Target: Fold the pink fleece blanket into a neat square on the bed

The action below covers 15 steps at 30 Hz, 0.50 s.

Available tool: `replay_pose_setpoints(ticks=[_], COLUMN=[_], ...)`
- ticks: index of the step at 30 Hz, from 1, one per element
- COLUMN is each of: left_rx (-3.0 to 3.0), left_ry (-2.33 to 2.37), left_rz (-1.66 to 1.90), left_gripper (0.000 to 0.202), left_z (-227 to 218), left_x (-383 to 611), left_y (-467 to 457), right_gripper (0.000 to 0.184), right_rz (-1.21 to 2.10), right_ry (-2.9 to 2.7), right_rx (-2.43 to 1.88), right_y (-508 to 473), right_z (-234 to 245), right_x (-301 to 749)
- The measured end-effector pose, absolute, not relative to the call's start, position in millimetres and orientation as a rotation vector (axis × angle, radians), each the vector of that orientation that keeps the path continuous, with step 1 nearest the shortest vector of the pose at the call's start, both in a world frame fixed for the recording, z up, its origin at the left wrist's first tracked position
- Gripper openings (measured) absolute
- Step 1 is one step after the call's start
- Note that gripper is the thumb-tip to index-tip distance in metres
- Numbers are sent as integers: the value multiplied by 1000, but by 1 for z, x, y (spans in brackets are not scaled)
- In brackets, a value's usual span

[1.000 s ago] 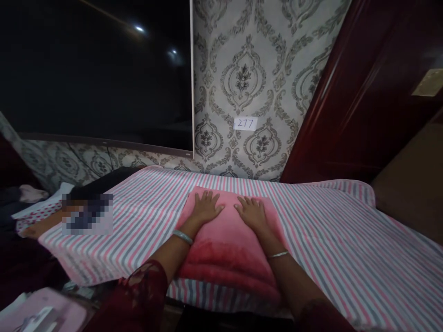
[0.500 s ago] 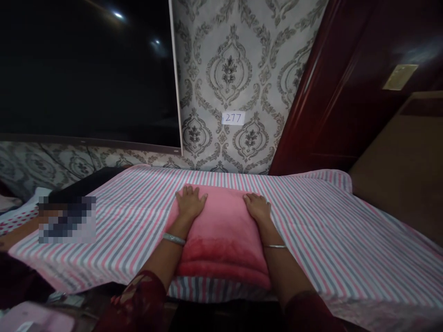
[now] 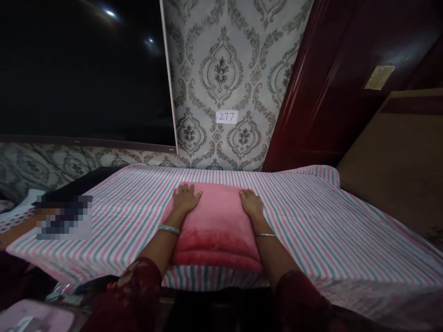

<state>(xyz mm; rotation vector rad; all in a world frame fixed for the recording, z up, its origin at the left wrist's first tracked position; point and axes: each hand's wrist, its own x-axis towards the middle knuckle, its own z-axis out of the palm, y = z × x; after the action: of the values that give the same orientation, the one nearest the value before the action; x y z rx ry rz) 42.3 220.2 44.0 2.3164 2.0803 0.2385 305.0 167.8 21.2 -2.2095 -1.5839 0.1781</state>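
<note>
A folded pink plush cloth [image 3: 216,216], deeper red along its near folds, lies on the striped tablecloth [image 3: 304,221] in front of me. On its far left corner my left hand [image 3: 186,198] rests flat, fingers spread and pointing away. My right hand [image 3: 252,203] lies on the far right corner, its fingers stretched out over the edge. Both palms touch the cloth from above, and neither hand grips it. A bracelet circles each wrist. The lower layers of the folded cloth are hidden.
A large television [image 3: 83,74] hangs on the patterned wall at left. A paper label [image 3: 226,116] reads 277. A dark red door [image 3: 321,83] and a brown board [image 3: 398,152] stand at right. Another person's arm [image 3: 17,233] reaches in at left beside a blurred-out patch.
The view has shifted slightly, so everything sits a little further left. Both hands stay on the same far corners of the pink cloth.
</note>
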Motion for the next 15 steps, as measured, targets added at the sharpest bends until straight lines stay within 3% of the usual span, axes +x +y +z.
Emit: replay_pose_setpoints(ticks=[9,15], left_rx=[2499,2793], left_ry=[1851,1403], left_rz=[157,246], left_gripper=[65,69], left_z=[88,38], left_x=[33,35], left_y=[182,106], right_gripper=[57,59], right_rz=[80,78], right_ry=[-1743,-2223], right_rx=[-2158,-1795], right_y=[136,79], right_z=[53,26], right_x=[283,247])
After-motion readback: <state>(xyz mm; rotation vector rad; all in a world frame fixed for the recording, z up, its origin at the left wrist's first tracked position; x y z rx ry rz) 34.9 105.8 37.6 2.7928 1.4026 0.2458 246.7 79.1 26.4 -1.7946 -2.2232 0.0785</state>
